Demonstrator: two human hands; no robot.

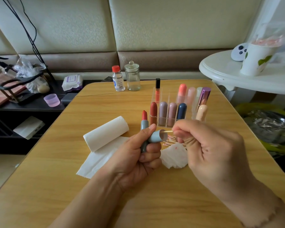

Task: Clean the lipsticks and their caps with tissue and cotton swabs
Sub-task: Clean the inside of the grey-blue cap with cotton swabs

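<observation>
The left hand (pixel 139 152) is curled round an open blue-grey lipstick (pixel 144 124), whose red bullet stands upright above the fist, and the same hand pinches the matching cap (pixel 157 137) between thumb and forefinger, its open mouth turned right. The right hand (pixel 211 145) pinches a cotton swab (pixel 167 132) at the far end of its wooden stick, the tip just inside the cap's mouth. The step in hand looks like swabbing the cap's inner wall, and it goes best with the cap held still while the swab is rolled around the rim and then worked deeper, with light pressure so the thin stick does not snap. Keeping the exposed bullet tilted away from the swabbing fingers should avoid a smear. A used tissue (pixel 174 155) with a red mark lies on the wooden table (pixel 105 102) just under the hands, beside more swabs (pixel 170 141); the tissue roll (pixel 105 133) lies to the left, and the clear organiser (pixel 171 111) of capped lipsticks stands just beyond.
</observation>
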